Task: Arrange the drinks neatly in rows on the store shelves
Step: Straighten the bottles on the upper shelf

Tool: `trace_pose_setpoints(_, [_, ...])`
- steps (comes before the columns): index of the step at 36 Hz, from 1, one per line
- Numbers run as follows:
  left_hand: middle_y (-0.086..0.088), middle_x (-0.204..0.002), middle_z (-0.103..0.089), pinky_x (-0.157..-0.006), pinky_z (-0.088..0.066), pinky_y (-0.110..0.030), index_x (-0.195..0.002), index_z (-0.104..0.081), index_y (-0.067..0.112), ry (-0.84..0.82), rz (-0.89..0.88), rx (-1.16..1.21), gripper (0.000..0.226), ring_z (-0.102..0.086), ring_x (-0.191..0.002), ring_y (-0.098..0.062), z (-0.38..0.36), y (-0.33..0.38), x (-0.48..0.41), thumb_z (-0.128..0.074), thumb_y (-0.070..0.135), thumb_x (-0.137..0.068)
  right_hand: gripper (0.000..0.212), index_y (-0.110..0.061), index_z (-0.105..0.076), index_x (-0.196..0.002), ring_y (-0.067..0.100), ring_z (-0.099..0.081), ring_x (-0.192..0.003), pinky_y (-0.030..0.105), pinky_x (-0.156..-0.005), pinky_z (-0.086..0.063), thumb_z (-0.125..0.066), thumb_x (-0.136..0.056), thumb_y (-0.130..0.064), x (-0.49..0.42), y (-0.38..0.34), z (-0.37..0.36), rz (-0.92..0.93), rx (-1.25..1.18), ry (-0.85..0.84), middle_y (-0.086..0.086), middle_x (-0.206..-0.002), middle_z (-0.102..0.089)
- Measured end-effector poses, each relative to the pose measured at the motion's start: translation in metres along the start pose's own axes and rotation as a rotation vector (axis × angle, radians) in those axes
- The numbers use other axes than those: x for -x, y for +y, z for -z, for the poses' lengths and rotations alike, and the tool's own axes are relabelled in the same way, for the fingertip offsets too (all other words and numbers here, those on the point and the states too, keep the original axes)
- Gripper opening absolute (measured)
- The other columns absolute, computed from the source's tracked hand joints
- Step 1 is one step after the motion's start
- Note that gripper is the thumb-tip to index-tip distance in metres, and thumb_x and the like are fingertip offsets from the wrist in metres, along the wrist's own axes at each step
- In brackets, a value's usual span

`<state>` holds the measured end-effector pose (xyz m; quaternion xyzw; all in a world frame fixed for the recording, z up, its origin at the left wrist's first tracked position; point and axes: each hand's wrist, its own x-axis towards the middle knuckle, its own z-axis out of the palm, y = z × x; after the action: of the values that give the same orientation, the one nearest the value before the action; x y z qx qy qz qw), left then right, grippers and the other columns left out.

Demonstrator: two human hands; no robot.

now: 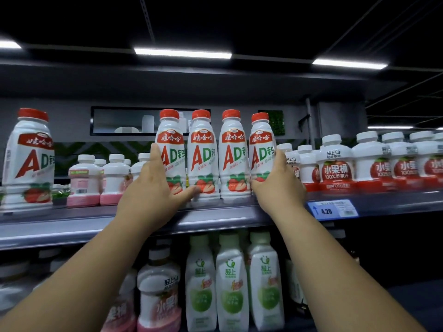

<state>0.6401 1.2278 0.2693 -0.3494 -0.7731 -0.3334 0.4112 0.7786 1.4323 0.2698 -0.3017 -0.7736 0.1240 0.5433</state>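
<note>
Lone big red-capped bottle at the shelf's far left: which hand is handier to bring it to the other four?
Left, probably. The left hand presses the left end of the row of four, the side facing the lone bottle; the right hand sits at the far end.

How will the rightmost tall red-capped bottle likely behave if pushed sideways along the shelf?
The red-capped bottle is tall and slim, so a push near the cap would probably tip it. Its glossy plastic likely slides easily on the shelf. The right hand, pressed low against it, should keep it steady.
</note>
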Motion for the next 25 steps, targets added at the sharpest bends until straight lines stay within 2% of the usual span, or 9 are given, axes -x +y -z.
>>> trace_pose_setpoints(3, [-0.009, -0.152, -0.037, -0.095, -0.051, -0.053, -0.153, 0.012, 0.032, -0.001, 0.001, 0.002, 0.122, -0.050, -0.129, -0.032, 0.000, 0.000, 0.000, -0.063, 0.079, -0.069, 0.077, -0.023, -0.027, -0.148, 0.030, -0.058, -0.100, 0.040, -0.076, -0.049, -0.070, -0.087, -0.040, 0.000, 0.003, 0.000, 0.008, -0.088, 0.009, 0.008, -0.124, -0.057])
trace_pose_setpoints(6, [-0.009, -0.152, -0.037, -0.095, -0.051, -0.052, -0.154, 0.012, 0.030, 0.001, 0.005, -0.002, 0.121, -0.050, -0.129, -0.032, 0.001, 0.002, 0.001, -0.061, 0.080, -0.070, 0.072, -0.023, -0.035, -0.144, 0.024, -0.053, -0.090, 0.035, -0.070, -0.044, -0.071, -0.084, -0.039, 0.001, 0.005, 0.001, 0.036, -0.149, 0.006, 0.004, -0.116, -0.059])
trace_pose_setpoints(15, [-0.010, -0.150, -0.040, -0.092, -0.053, -0.051, -0.154, 0.011, 0.030, 0.022, -0.008, 0.004, 0.114, -0.053, -0.124, -0.032, 0.001, 0.001, 0.003, -0.062, 0.072, -0.077, 0.087, -0.025, -0.024, -0.153, 0.019, -0.050, -0.091, 0.033, -0.070, -0.043, -0.071, -0.084, -0.047, 0.005, 0.004, 0.005, 0.057, -0.148, -0.003, 0.001, -0.119, -0.059])
trace_pose_setpoints(17, [-0.010, -0.149, -0.041, -0.091, -0.053, -0.049, -0.154, 0.011, 0.030, 0.023, -0.010, 0.019, 0.113, -0.054, -0.122, -0.031, 0.002, 0.002, 0.004, -0.063, 0.070, -0.078, 0.088, -0.025, -0.023, -0.154, 0.021, -0.051, -0.093, 0.035, -0.074, -0.047, -0.071, -0.083, -0.048, 0.006, 0.004, 0.005, 0.050, -0.142, 0.005, 0.002, -0.122, -0.059])
trace_pose_setpoints(20, [-0.009, -0.148, -0.041, -0.090, -0.053, -0.048, -0.154, 0.012, 0.027, 0.019, -0.006, 0.009, 0.112, -0.054, -0.121, -0.031, 0.002, 0.002, 0.004, -0.060, 0.070, -0.080, 0.092, -0.025, -0.019, -0.156, 0.026, -0.055, -0.109, 0.043, -0.090, -0.049, -0.068, -0.083, -0.052, 0.008, 0.001, 0.004, 0.042, -0.100, 0.025, 0.004, -0.127, -0.057])
trace_pose_setpoints(25, [-0.009, -0.155, -0.027, -0.108, -0.042, -0.047, -0.156, 0.002, 0.018, 0.057, -0.043, -0.031, 0.106, -0.037, -0.137, -0.027, 0.004, -0.001, 0.002, -0.055, 0.068, -0.083, 0.094, -0.023, -0.011, -0.159, 0.028, -0.039, -0.134, 0.052, -0.111, -0.036, -0.061, -0.086, -0.054, 0.013, -0.003, 0.005, 0.091, -0.088, 0.105, 0.006, -0.149, -0.041])
